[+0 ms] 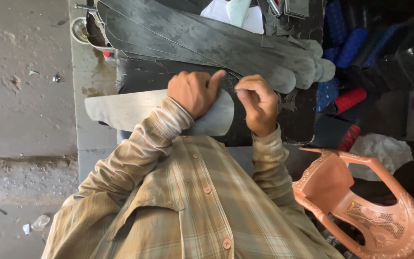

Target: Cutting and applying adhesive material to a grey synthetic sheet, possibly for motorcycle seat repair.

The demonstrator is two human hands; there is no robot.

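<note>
My left hand [195, 91] presses flat on a light grey, blade-shaped metal plate [120, 110], thumb stretched toward its rounded end. The plate lies on a dark sheet [149, 79] spread over the workbench. My right hand [259, 103] is closed on a thin pointed metal tool [239, 89]. The tool's tip sits at the plate's rounded edge, close to my left thumb. A fanned stack of dark blade-shaped cutouts [226, 45] lies just beyond both hands.
An orange plastic chair [360, 201] stands at the lower right. Blue and red textured rolls [348, 48] are piled at the upper right, with a white crumpled bag [384, 151] below. A small metal bowl [79, 29] sits at the bench's far-left corner. Concrete floor [20, 96] lies left.
</note>
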